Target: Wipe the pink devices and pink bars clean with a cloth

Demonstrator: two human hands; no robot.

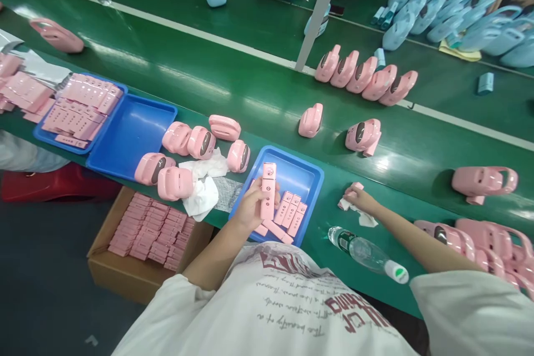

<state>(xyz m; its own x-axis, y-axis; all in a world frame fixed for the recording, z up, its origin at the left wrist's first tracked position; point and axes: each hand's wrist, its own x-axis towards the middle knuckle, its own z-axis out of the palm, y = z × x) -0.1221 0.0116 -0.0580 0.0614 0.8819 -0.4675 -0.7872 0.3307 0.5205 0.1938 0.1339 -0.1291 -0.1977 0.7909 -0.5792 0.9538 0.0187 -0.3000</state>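
Note:
My left hand (249,207) is closed around a slim pink plastic piece (268,192) with small round marks down its face, held upright over a blue tray (317,178). Several similar pink pieces (288,211) lie inside that tray, some side by side, one slanted near the front edge. To the right, my right hand (357,199) grips a crumpled white tissue (367,219) against the green bench; its fingertips are partly hidden. Just in front of my body, a clear water bottle (362,250) lies on its side near this hand.
Pink handled housings (175,182) and tissues (202,197) stand left of the tray. Beyond are a bare blue tray (133,122), a filled blue tray (39,130) and a carton (112,278) of pink pieces. More pink housings (362,75) line the green surface; a metal post (319,16) rises ahead.

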